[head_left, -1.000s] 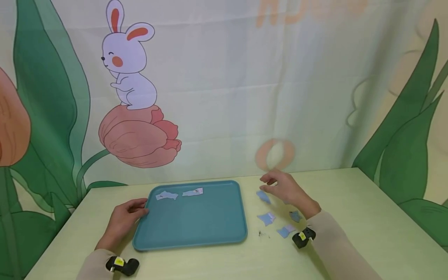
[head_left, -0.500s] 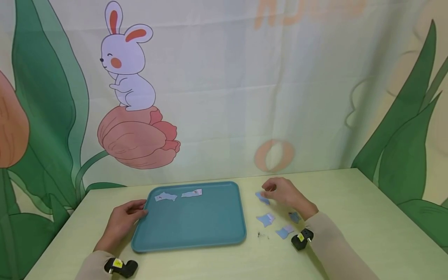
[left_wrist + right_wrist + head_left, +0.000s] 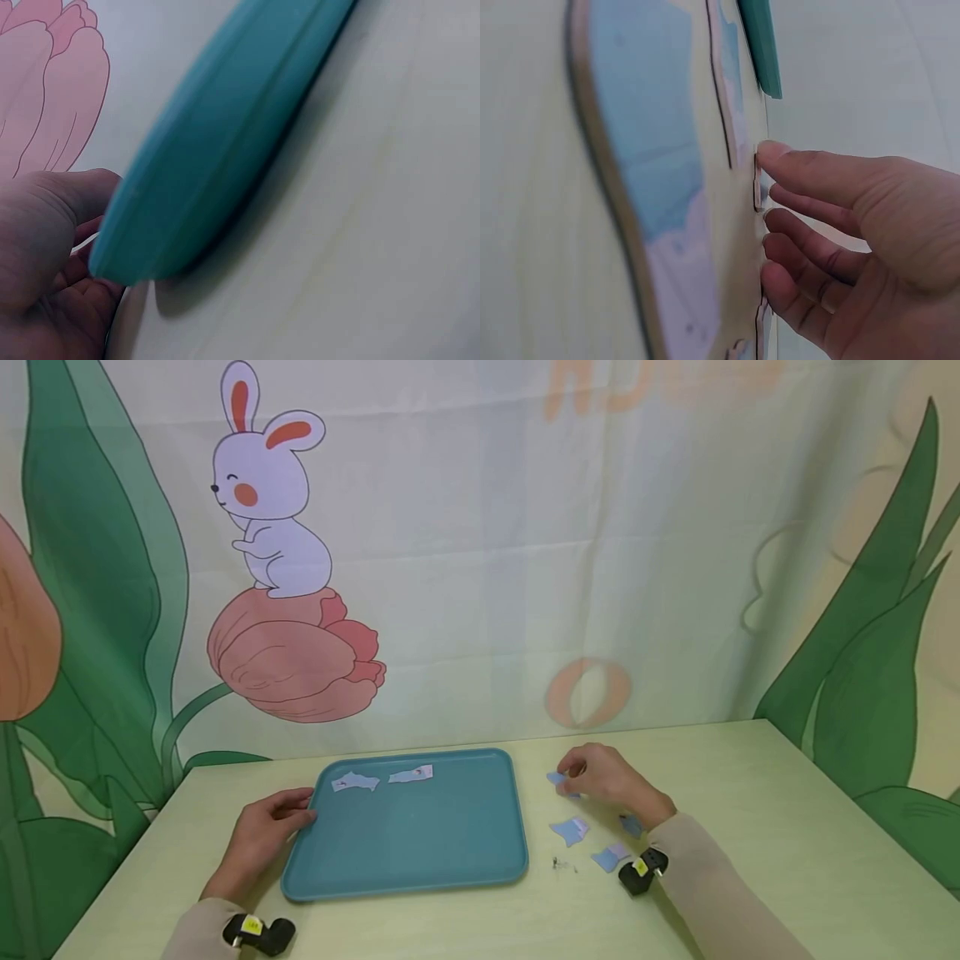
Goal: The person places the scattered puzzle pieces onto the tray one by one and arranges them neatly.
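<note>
My left hand (image 3: 258, 835) grips the left rim of a teal tray (image 3: 420, 843), thumb and fingers at its edge; the left wrist view shows the thumb behind the rim (image 3: 187, 180). Two irregular blue-and-white puzzle pieces, one on the left (image 3: 356, 782) and one beside it (image 3: 411, 774), lie along the tray's far side. Right of the tray, my right hand (image 3: 607, 775) pinches a blue puzzle piece (image 3: 555, 777) at table level with thumb and index finger. From the right wrist, the thumb and index fingertips meet its edges, other fingers loosely curled.
Nearer than the right hand lie more puzzle pieces: a blue-and-pink one (image 3: 570, 832), another (image 3: 611, 857), and a darker one (image 3: 631, 825) beside the wrist. Small dark marks (image 3: 558, 863) show on the table. A printed curtain (image 3: 480, 568) hangs behind the table.
My right hand has come down toward the blue piece, and its thumb and index finger have closed on it. The left hand stays at the tray's rim.
</note>
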`<state>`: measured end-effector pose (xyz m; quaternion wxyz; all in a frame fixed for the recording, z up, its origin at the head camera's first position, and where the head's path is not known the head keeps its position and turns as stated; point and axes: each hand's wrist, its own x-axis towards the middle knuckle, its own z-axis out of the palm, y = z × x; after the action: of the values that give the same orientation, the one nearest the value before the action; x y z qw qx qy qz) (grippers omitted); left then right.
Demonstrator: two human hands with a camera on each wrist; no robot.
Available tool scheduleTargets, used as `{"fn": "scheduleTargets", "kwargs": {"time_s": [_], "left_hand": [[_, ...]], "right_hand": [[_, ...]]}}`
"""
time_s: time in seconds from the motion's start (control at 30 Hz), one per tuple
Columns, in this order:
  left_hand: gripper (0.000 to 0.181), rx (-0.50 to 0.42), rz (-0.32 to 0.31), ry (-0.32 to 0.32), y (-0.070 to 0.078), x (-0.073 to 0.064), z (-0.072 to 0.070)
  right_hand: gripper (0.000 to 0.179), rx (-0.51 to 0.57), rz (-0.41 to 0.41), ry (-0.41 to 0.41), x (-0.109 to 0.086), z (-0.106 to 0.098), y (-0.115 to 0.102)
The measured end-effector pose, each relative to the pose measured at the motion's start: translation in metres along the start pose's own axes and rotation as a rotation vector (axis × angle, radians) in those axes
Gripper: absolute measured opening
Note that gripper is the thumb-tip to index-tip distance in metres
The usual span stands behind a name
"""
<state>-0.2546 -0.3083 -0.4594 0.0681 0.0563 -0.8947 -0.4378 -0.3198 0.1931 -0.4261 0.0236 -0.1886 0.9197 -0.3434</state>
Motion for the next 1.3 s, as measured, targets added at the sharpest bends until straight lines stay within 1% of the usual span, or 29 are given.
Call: {"fn": "scheduleTargets", "kwargs": {"time_s": [0.2,0.37,0.47,0.7,0.93,1.2,1.3], "left_hand": [[0.044,0.003,-0.001,-0.003,0.0001,0.0,-0.0005],[0.045,0.009,0.001,-0.004,0.0012,0.0006,-0.0009],[0.045,0.01,0.002,-0.003,0.0015,0.001,-0.0009],[0.045,0.015,-0.001,0.0,0.0024,0.0003,-0.0007],[0.045,0.016,-0.002,0.0,0.0016,-0.0005,-0.0005],[0.045,0.015,-0.011,-0.006,0.002,-0.0011,-0.0003],[0.045,0.014,-0.014,-0.005,0.0017,-0.0011,0.0004]], "right_hand": [[0.019,-0.014,-0.037,-0.016,0.001,0.0006,0.0032],[0.023,-0.034,-0.019,-0.018,0.0005,0.0003,0.0027],[0.019,-0.055,-0.005,-0.01,0.0006,0.0005,0.0015],[0.011,-0.09,-0.014,0.01,0.0011,0.0016,0.0015],[0.01,-0.102,-0.024,0.012,0.0012,0.0025,0.002],[0.011,-0.114,0.0,0.005,0.0013,0.0024,0.0015],[0.011,-0.121,-0.015,0.003,0.0003,0.002,0.0011]]}}
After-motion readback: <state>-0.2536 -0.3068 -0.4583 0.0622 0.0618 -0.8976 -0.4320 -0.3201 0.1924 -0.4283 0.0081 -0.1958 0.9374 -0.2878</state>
